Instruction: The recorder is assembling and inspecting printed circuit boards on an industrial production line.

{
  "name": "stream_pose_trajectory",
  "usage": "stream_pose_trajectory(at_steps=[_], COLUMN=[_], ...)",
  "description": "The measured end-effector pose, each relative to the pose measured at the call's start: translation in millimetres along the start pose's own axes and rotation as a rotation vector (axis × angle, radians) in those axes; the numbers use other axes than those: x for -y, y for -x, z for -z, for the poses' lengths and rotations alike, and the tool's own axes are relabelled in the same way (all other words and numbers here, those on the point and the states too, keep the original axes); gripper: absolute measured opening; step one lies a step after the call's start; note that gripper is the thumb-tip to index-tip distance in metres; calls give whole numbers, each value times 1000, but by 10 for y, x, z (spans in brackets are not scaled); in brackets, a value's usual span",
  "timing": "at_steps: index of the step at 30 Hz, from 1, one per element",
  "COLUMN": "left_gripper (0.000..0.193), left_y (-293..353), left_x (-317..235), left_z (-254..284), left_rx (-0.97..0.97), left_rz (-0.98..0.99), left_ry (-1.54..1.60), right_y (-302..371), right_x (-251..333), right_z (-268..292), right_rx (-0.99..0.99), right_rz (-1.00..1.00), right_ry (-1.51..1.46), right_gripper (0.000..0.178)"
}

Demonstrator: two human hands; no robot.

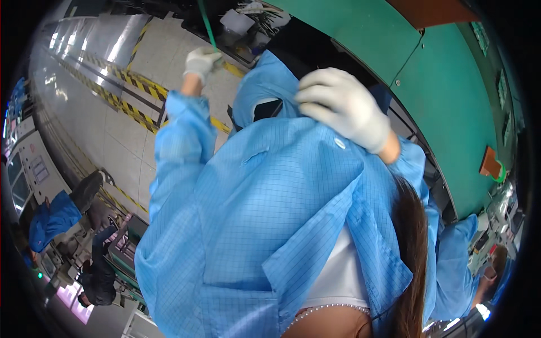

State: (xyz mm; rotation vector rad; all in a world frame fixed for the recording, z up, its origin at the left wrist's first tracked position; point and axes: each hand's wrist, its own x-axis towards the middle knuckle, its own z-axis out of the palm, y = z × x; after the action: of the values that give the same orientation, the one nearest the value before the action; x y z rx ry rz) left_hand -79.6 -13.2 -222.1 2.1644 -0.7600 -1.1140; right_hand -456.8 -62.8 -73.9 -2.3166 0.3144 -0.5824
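The blue smock (265, 225) fills the middle of the view, a thin anti-static fabric crossed by a fine grid of darker lines, with a white snap on its front and its collar bunched up at the top. The right hand (344, 107), in a white knit glove, is curled closed on that bunched collar fabric, pinching it near the top centre. The left hand (202, 61), also in a white glove, is raised at the end of a blue sleeve and closed around a thin green rod (207, 25) that runs up and out of view. The smock hangs open at the lower right over a white garment (341, 276) with a beaded edge, and long brown hair (410, 253) falls beside it.

Beyond the hands lies a pale, glossy floor (112, 118) marked with yellow-and-black striped tape. A green panel (451, 84) curves across the upper right. At the top a dark bin (248, 22) holds white bits, too small to make out. At the lower left, people in a blue smock and dark clothes stand by machines, partly cut off by the dark rim; another blue sleeve (456, 265) shows at the lower right.
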Motion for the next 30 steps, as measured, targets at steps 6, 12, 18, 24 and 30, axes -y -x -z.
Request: stream_pose_trajectory(at_steps=[6,12,18,24,30], left_gripper=[60,55,27,22,26], left_y=[-1412,-597,1277,1771,1757], left_x=[154,-118,-623,-1175,-1961], left_z=[79,410,697,91,-553], left_rx=[-81,-49,214,410,932], left_rz=[-64,-492,-418,-587,-912], left_ry=[-41,-55,-260,-237,-334], right_y=[-922,-205,1246,1750,1525], right_x=[-141,92,812,1045,897], right_z=[-776,-70,235,-324,-502], right_rx=[294,-51,-253,-289,-599], right_rz=[113,-230,-1073,-1279,-991], right_ry=[421,283,13,292,290], right_gripper=[11,20,18,56,53])
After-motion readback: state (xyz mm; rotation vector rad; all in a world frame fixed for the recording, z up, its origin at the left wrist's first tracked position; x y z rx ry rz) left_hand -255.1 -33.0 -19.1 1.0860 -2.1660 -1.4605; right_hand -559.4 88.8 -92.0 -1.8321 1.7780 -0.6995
